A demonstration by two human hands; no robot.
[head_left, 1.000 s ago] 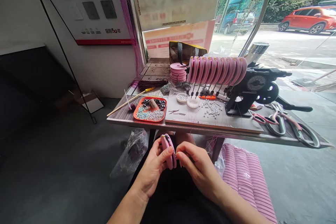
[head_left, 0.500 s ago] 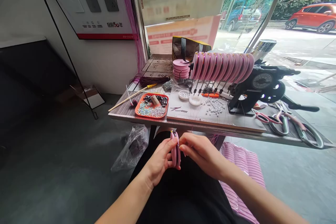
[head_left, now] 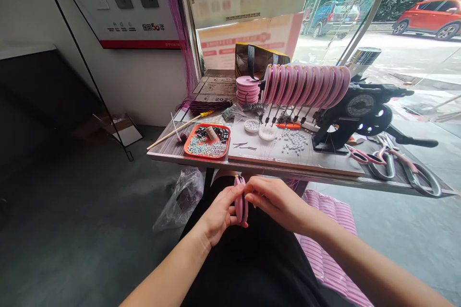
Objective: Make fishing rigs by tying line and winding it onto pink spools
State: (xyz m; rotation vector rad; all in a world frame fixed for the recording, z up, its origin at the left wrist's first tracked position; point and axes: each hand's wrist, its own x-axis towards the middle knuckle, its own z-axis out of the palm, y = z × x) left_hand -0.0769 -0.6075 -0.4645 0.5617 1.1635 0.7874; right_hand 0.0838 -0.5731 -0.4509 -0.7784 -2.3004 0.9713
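Over my lap, in front of the table edge, my left hand (head_left: 224, 211) grips a pink spool (head_left: 238, 207) with dark line wound in its groove. The spool stands on edge, thumb on its near face and fingers behind it. My right hand (head_left: 271, 199) is at the spool's right rim, its thumb and fingers pinched together. Whatever lies in that pinch is too small to make out. Past the table edge, a row of similar pink spools (head_left: 306, 87) sits on a black hand-cranked winder (head_left: 355, 110).
An orange tray (head_left: 187, 151) of small beads and tubes stands at the table's left. Scissors (head_left: 367, 156) lie at the right edge. A stack of pink discs (head_left: 247, 90), loose grey beads (head_left: 293, 141) and a wooden stick (head_left: 173, 133) are on the table. A pink cushion (head_left: 333, 249) is below.
My right hand has shifted very slightly left and up against the spool. My left hand still holds the spool. The whole view has tilted a little.
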